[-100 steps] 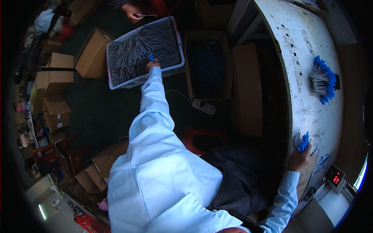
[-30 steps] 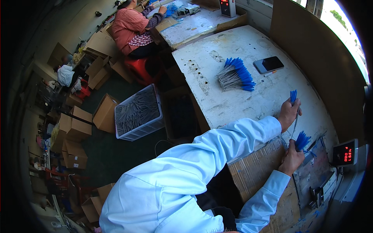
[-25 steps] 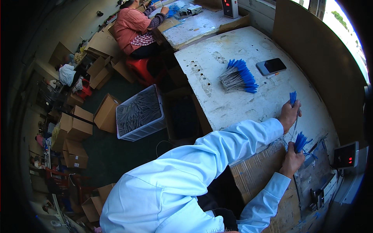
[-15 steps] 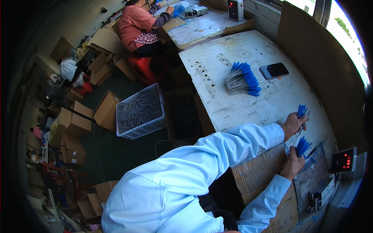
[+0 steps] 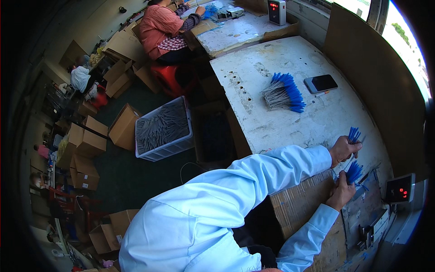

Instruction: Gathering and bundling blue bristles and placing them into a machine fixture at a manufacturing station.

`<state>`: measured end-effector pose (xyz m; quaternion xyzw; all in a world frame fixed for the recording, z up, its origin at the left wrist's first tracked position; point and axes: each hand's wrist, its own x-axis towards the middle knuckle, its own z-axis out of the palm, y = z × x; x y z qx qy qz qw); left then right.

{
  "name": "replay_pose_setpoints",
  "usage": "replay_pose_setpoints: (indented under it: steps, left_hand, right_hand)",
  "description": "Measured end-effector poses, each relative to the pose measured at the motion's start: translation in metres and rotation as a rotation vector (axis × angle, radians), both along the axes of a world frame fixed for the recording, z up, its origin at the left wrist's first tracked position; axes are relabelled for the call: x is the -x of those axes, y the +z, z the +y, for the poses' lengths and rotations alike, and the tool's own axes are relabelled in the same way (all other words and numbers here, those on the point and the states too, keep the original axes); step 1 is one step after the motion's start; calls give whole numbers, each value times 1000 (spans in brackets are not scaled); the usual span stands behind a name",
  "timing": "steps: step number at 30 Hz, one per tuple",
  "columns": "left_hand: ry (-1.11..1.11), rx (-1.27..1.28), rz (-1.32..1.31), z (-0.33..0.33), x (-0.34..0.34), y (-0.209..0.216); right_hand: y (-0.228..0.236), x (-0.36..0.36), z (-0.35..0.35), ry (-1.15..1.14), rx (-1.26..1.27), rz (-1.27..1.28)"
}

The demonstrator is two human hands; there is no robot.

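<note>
My left hand [image 5: 343, 151], the upper one, is closed round a small bundle of blue-tipped thin sticks [image 5: 354, 134]. Just below it, my right hand [image 5: 342, 194] grips another bundle of blue-tipped sticks [image 5: 354, 172], its fingers wrapped round the stems. The hands are close together but apart, over the near right part of the worn white table [image 5: 290, 131]. Farther off on that table lies a fanned pile of thin grey stems with blue ends [image 5: 284, 93]. Whether the blue ends are bristles or caps is too small to tell.
A phone [image 5: 321, 83] lies beyond the pile. At right stand a counter box with red digits [image 5: 399, 189] and a small metal fixture [image 5: 372, 231]. Cardboard [image 5: 301, 204] lies under my forearms. A crate of grey stems [image 5: 164, 129] stands left; a co-worker [image 5: 161, 29] sits beyond.
My left hand has shifted slightly down toward the right one, and the blue tips in it have spread a little. My right hand has barely moved. The counter's red digits differ.
</note>
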<state>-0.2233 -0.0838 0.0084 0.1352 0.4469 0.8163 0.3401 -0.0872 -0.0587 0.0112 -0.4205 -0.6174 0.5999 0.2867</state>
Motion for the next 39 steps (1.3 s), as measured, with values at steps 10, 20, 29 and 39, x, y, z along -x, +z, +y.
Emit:
replay_pose_setpoints:
  steps: [10,20,29,39]
  left_hand:
    - [51,-23,-32,3,2,-7]
    - [53,-16,-5,6,6,-11]
    - [46,29,18,3,-2,-1]
    - [49,18,-3,6,2,-5]
  right_hand:
    - [-15,4,4,-52,-32,35]
    - [-17,6,3,51,-38,91]
    - [-24,2,7,60,-77,71]
    - [-29,2,11,109,-52,94]
